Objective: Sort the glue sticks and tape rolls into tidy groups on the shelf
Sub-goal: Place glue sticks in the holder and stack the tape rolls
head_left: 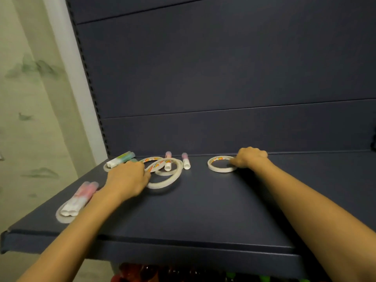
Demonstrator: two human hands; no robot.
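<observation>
On the dark blue shelf (203, 210) my right hand (249, 157) holds the right rim of a lone white tape roll (220, 164) lying flat near the back. My left hand (130, 177) grips the left edge of a tilted tape roll (164, 177) that overlaps two more rolls (173, 166) behind it. Two pink glue sticks (185, 161) lie among those rolls. A pair of green glue sticks (121, 159) lies on another roll at the back left. Two pink glue sticks (78, 198) rest on a tape roll (62, 217) near the front left corner.
The shelf's dark back panel (223, 78) rises right behind the items. A slotted upright (91, 88) runs along the left side, with a pale patterned wall (30, 98) beyond. Red and green items (162, 273) show below the front edge.
</observation>
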